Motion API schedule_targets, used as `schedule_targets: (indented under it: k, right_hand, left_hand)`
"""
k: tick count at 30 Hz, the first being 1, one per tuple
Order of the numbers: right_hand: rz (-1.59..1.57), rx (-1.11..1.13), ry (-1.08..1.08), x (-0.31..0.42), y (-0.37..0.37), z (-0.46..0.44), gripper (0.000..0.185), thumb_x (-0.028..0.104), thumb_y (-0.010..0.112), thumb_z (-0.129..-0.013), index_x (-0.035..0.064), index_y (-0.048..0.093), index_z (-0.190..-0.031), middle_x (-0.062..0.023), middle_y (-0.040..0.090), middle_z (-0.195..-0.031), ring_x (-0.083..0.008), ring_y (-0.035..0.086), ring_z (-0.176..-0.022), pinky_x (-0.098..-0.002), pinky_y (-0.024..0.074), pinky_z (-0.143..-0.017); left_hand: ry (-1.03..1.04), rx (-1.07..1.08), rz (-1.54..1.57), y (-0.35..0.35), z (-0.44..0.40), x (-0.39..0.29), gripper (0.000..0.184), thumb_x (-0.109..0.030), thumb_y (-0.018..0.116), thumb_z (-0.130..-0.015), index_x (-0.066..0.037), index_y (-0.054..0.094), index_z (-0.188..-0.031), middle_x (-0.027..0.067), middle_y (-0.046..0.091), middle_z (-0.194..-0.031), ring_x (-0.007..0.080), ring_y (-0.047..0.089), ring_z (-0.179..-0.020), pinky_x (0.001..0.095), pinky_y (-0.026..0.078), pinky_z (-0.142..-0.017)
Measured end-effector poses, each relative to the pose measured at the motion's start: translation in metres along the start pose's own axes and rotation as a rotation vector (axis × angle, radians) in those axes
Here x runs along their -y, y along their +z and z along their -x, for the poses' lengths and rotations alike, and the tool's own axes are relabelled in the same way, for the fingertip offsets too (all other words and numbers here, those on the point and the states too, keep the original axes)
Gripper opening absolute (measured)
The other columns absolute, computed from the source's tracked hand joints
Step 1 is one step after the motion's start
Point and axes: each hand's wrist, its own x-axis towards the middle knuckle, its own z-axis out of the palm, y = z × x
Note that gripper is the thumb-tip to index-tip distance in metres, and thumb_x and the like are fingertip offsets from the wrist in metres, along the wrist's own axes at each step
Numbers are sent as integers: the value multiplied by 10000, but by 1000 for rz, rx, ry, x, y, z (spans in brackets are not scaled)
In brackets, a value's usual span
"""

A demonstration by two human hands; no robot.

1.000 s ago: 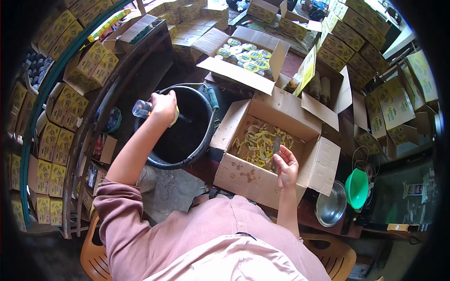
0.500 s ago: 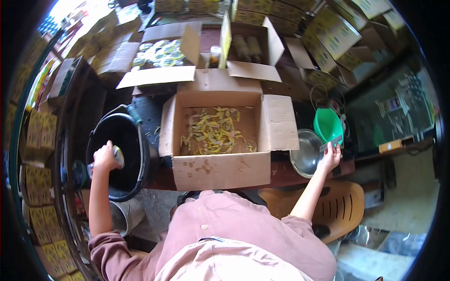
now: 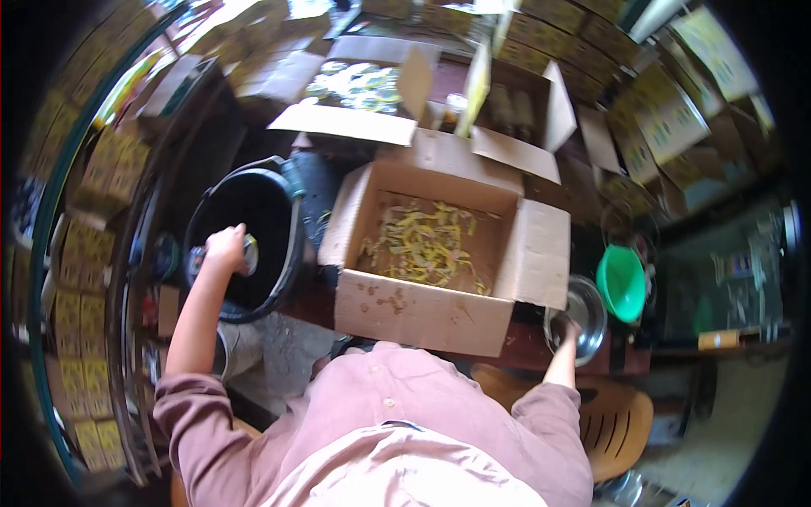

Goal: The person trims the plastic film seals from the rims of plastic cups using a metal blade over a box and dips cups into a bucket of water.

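My left hand [image 3: 226, 247] is closed around a small cylindrical container [image 3: 251, 255], one shiny end of it showing beside the fingers. It is held over the mouth of a black bucket [image 3: 297, 253] with a handle. On the right, my right hand [image 3: 571, 331] reaches into a shiny metal bowl [image 3: 591, 317]; its fingers are blurred and I cannot make out whether they hold anything. Between the two hands stands an open cardboard box [image 3: 422, 314], with yellow-green strips [image 3: 427, 241] scattered over its bottom.
A green plastic bowl [image 3: 623, 283] sits right of the metal bowl. Behind the box are a carton of round shiny-topped containers [image 3: 355, 84] and another open carton [image 3: 517, 152]. An orange-brown chair [image 3: 621, 422] is at the lower right. Stacked yellow boxes [image 3: 80, 321] line the left.
My right hand has gone from beside the green bowl, where it held a flat metal blade, down into the metal bowl. My left hand still grips the container over the bucket. The view has shifted.
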Motion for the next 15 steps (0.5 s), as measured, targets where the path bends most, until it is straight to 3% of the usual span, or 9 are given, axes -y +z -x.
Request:
schedule_targets:
  k: [2,4,8,9,12,15]
  right_hand:
    - [291,91,-119,58,4,55,247,102,707,-637,-52,656,-823,-78,640,-729,-161,575,-639,-302,472,-568]
    - [329,51,-35,27,2,16,230,127,672,-672,-42,662,-828,-96,642,-719,-156,567,-651,-310,472,-602]
    - [1016,-208,-568,64,-1,53,161,147,600,-720,60,670,-836,-176,643,-789,-301,633,-726,-384,488,-640]
    - [845,-243,-435,92,10,76,148,103,586,-703,113,671,-823,-158,644,-811,-331,621,-787,-414,474,-678]
    - [1186,-373,-591,118,12,101,195,77,579,-694,157,672,-845,-120,652,-803,-294,628,-774,-408,443,-718]
    - [1152,-409,-539,144,11,125,243,74,585,-679,175,661,-887,-90,658,-785,-275,628,-754,-408,423,-729]
  left_hand:
    - [15,-1,-20,-4,3,-1,767,-269,847,-443,-64,475,-1081,142,585,-1006,298,581,-937,378,483,-801]
    - [18,-53,-10,1,1,1,769,-268,851,-438,-72,471,-1077,124,588,-977,290,587,-920,382,482,-785]
    - [78,-169,-115,8,2,1,771,-245,851,-435,-94,472,-1090,97,584,-953,256,600,-885,365,469,-741]
    - [90,-165,-120,9,1,1,785,-245,849,-438,-93,466,-1107,94,583,-952,253,600,-883,362,466,-739]
    - [96,-187,-88,11,3,5,800,-248,843,-452,-89,458,-1135,89,580,-954,249,601,-876,361,463,-740]
    - [104,-260,-30,9,5,11,719,-262,821,-484,-84,472,-1087,96,579,-954,258,601,-873,367,469,-735]
